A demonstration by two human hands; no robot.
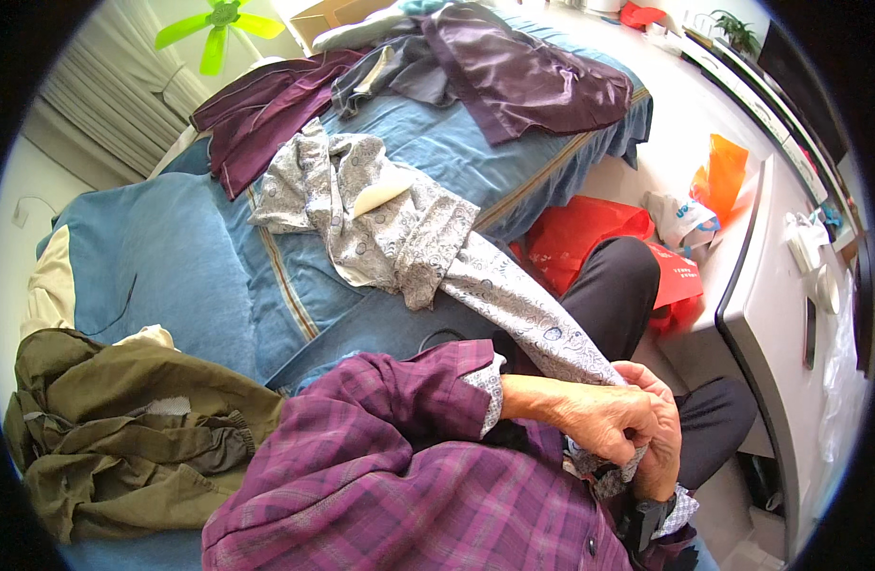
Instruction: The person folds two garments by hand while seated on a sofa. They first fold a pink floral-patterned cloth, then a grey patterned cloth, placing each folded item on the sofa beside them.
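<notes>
A white and grey paisley garment (380, 221) lies across the blue bedding, and one long sleeve of it (530, 314) stretches down to my hands at the lower right. My left hand (609, 417) is curled over the end of that sleeve, with its fingertips pinched together. Close against it, my right hand (664, 442) cups the same fabric from the other side, a dark watch (648, 524) on its wrist. A bunched end of patterned cloth (616, 477) pokes out below the fingers. What lies between the two hands is mostly hidden.
Purple trousers (273, 114) and a shiny dark purple garment (523, 71) lie farther up the bed (159, 264). An olive garment (137, 428) is heaped at left. Red bags (587, 221) stand by my knee. A white table (766, 285) holding a phone (809, 332) is at right.
</notes>
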